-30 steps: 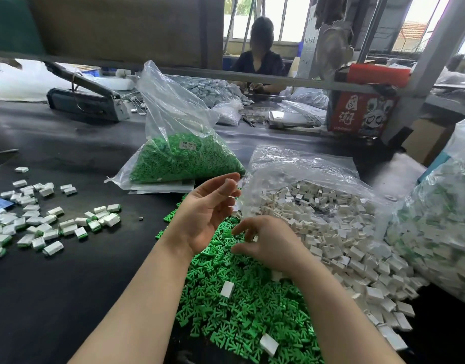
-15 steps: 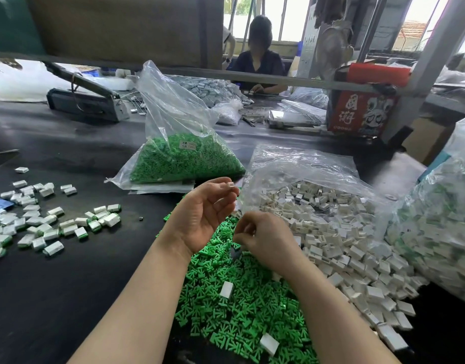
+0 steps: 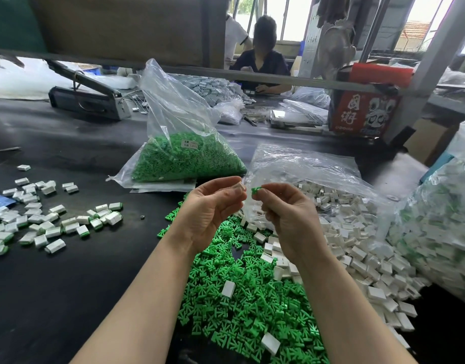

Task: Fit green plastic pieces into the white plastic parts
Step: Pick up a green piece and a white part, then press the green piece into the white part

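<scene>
My left hand (image 3: 213, 208) pinches a small white plastic part (image 3: 240, 185) at its fingertips, raised above the table. Facing it, my right hand (image 3: 286, 216) pinches a green plastic piece (image 3: 256, 190) a short gap to the right of the white part. The two pieces are apart. Below my hands lies a heap of loose green pieces (image 3: 242, 298) with a few white parts on it. A spread of white parts (image 3: 357, 232) spills from an opened clear bag to the right.
A clear bag of green pieces (image 3: 184, 153) stands behind my hands. Assembled white-and-green parts (image 3: 42, 219) lie scattered at the left on the black table (image 3: 68, 285). A full bag of parts (image 3: 441, 232) sits at the right edge. Another person sits across the table.
My right hand has risen from the heap with a green piece pinched. My left hand has curled its fingers onto a white part and both hands have come together at chest height.
</scene>
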The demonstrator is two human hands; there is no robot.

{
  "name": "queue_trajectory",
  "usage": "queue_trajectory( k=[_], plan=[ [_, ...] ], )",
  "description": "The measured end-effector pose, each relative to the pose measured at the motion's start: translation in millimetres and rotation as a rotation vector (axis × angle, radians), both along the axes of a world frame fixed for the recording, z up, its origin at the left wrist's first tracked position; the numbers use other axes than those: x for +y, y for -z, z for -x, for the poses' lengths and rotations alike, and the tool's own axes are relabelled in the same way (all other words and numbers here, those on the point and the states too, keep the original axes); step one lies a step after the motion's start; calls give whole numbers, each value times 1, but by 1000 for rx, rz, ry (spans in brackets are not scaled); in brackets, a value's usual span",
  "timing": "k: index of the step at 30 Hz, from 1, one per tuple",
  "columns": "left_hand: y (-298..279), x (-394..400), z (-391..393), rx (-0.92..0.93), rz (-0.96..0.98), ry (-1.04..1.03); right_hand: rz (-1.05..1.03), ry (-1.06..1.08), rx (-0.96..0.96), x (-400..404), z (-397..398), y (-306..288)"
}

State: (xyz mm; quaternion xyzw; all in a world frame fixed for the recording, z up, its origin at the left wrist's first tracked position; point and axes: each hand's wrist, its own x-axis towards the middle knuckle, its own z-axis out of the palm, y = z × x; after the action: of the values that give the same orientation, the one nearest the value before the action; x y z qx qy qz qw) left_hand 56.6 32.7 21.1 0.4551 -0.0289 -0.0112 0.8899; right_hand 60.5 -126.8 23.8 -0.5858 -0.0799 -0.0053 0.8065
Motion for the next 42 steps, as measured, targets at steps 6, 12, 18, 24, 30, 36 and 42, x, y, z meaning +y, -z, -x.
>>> queue_trajectory(
  k=[6,12,18,24,30,36,42],
  plan=[
    [2,-2,0,-28,-73,12,23,40,-88,0,-1,2],
    [2,-2,0,-39,-111,1,41,78,-190,0,-2,4],
    [4,-2,-1,-69,-152,18,41,133,-251,3,-2,4],
    [2,-4,1,-63,-179,-1,194,212,-351,4,-2,7],
    [0,-2,3,-59,-183,-24,252,183,-405,4,-1,6],
    [-2,-1,4,-91,-259,-32,269,164,-401,2,-1,5],
    [-3,-3,6,-114,-346,-34,414,240,-464,2,0,7]
  ],
)
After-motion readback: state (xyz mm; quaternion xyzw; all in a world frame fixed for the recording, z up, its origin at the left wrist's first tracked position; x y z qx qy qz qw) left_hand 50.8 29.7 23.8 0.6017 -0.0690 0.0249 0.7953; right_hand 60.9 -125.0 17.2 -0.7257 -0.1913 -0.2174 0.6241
